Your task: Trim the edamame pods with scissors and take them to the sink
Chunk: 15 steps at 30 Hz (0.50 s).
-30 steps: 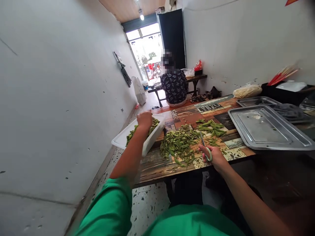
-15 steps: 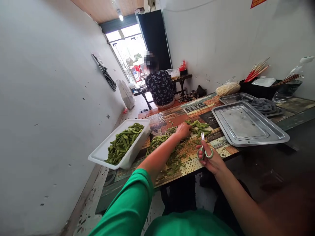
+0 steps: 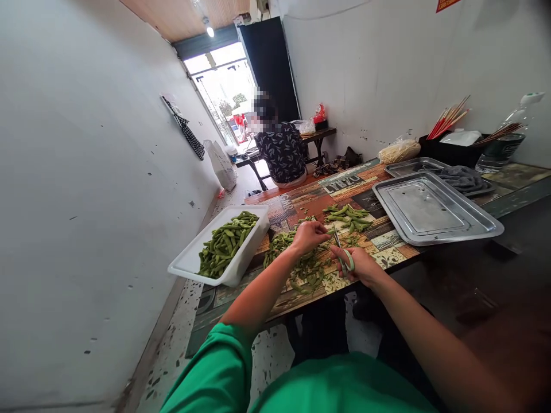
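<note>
Left hand (image 3: 309,237) pinching pod (image 3: 330,232) beside scissors (image 3: 352,262); right hand (image 3: 362,266) curled round handles. Trimmings (image 3: 310,274) underneath, loose pods (image 3: 348,218) just beyond, tub (image 3: 247,253) left, tray (image 3: 439,213) right.

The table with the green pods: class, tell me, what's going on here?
The person's right hand holds scissors, and the left hand is right by the blades, apparently pinching a small green pod. A white tub on the left holds a heap of pods, while a smaller pile and scattered trimmings lie on the table. Beyond it, another person sits with their back this way.
</note>
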### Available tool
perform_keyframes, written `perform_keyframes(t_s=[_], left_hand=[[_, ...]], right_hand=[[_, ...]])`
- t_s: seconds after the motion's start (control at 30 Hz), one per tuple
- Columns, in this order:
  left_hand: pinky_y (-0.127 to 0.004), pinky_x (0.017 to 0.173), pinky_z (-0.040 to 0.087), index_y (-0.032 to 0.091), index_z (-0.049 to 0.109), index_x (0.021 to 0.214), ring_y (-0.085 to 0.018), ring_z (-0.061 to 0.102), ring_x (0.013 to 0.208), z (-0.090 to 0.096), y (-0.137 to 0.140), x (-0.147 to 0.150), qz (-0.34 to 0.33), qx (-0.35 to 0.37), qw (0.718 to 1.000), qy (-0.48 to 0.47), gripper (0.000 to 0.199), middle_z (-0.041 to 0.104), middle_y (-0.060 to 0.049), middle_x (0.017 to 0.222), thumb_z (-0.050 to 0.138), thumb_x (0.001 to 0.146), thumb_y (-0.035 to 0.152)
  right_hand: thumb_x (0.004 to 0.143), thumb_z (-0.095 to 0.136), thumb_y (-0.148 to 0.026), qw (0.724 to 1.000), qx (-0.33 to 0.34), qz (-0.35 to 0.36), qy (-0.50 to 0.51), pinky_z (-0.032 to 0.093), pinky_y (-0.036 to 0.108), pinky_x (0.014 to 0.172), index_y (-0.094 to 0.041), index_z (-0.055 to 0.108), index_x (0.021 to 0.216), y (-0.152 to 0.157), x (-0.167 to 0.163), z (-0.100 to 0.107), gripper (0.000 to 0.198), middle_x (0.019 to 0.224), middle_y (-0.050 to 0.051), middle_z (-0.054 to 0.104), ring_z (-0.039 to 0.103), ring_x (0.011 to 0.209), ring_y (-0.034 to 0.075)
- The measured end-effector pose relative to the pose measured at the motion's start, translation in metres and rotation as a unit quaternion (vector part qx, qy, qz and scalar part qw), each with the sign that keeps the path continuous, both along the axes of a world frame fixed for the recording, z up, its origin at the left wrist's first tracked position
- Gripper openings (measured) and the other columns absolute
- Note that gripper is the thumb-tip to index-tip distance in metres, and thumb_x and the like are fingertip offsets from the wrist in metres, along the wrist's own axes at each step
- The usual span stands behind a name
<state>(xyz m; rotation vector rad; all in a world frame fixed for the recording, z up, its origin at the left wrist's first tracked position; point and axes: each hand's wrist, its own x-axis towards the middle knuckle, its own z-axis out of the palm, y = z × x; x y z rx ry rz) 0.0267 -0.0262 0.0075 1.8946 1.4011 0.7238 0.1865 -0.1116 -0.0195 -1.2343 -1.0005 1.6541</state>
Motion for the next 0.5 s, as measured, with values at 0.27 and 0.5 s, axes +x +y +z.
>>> perform_keyframes(t_s=[0.27, 0.5], left_hand=[[-0.021, 0.056, 0.04, 0.013, 0.07, 0.077, -0.01, 0.058, 0.062, 0.01, -0.026, -0.012, 0.031, 0.013, 0.998, 0.047, 0.017, 0.067, 0.0, 0.069, 0.077, 0.068, 0.026], [-0.021, 0.057, 0.041, 0.014, 0.071, 0.078, -0.011, 0.058, 0.063, 0.014, -0.036, -0.015, 0.027, 0.03, 0.998, 0.051, 0.016, 0.067, -0.001, 0.069, 0.078, 0.068, 0.025]], right_hand=[[0.07, 0.079, -0.062, 0.993, 0.061, -0.001, -0.098, 0.031, 0.019, 0.026, -0.018, 0.058, 0.067, -0.013, -0.022, 0.004, 0.049, 0.048, -0.002, 0.053, 0.053, 0.039, 0.014], [0.071, 0.076, -0.063, 0.996, 0.049, 0.006, -0.079, 0.033, 0.019, 0.028, -0.018, 0.057, 0.073, -0.015, -0.025, 0.004, 0.049, 0.05, -0.002, 0.056, 0.055, 0.042, 0.014]])
